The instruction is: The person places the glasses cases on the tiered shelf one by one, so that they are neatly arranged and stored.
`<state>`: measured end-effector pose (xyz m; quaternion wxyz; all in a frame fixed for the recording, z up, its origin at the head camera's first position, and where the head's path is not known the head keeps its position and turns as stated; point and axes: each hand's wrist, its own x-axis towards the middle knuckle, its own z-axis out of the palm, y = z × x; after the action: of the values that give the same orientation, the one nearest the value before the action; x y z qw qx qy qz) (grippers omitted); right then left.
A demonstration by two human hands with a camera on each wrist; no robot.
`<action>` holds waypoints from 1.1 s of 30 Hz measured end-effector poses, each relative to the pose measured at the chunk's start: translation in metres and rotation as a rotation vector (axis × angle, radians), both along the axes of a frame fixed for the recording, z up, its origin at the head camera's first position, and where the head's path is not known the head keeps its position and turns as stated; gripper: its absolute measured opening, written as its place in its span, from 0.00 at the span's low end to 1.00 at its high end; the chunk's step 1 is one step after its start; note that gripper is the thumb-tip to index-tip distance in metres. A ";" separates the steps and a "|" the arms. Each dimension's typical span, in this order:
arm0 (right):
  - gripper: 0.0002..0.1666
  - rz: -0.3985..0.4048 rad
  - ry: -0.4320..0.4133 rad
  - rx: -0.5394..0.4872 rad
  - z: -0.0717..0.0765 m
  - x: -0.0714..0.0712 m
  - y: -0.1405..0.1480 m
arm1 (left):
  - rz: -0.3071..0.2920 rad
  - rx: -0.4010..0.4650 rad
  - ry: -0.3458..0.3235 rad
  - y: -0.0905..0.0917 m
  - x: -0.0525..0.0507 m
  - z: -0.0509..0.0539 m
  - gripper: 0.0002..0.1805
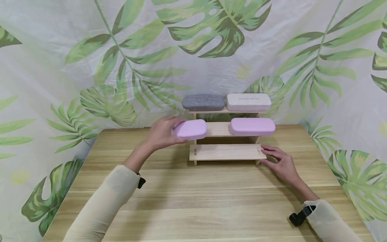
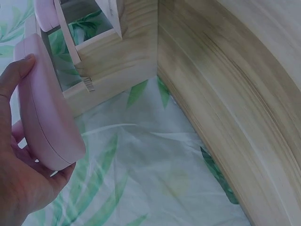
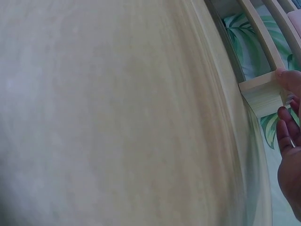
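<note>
My left hand (image 1: 162, 133) grips a lilac glasses case (image 1: 192, 129) by its left end, at the left side of the rack's middle shelf. In the left wrist view, the thumb lies on one face of the pink-looking case (image 2: 49, 108) and the fingers curl round the other. My right hand (image 1: 282, 165) holds the right end of the lowest shelf of a three-tier wooden rack (image 1: 226, 153), with the thumb in front and fingers behind. The right wrist view shows thumb and fingertips at the rack's end (image 3: 263, 94). Another lilac glasses case (image 1: 252, 126) lies on the middle shelf's right side.
On the top shelf sit a grey fabric glasses case (image 1: 203, 102) and a white glasses case (image 1: 248, 102) side by side. The rack stands towards the back of a wood-grain table (image 1: 211, 201). Behind it hangs a leaf-patterned cloth (image 1: 145, 50).
</note>
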<state>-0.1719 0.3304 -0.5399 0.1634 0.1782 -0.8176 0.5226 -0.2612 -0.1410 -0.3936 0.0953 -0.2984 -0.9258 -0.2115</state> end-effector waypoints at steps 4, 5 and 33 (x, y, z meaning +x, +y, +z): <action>0.25 -0.016 -0.010 0.009 -0.001 0.000 0.001 | -0.005 0.012 0.001 0.006 -0.002 -0.001 0.43; 0.25 -0.023 -0.013 0.014 -0.002 0.000 0.001 | -0.005 0.014 0.004 0.008 -0.003 -0.002 0.43; 0.25 -0.041 -0.028 0.022 -0.002 0.001 0.001 | -0.015 0.010 -0.003 0.051 -0.020 -0.015 0.43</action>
<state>-0.1713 0.3310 -0.5420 0.1608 0.1558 -0.8289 0.5126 -0.2815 -0.0902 -0.4084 0.0938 -0.3047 -0.9226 -0.2172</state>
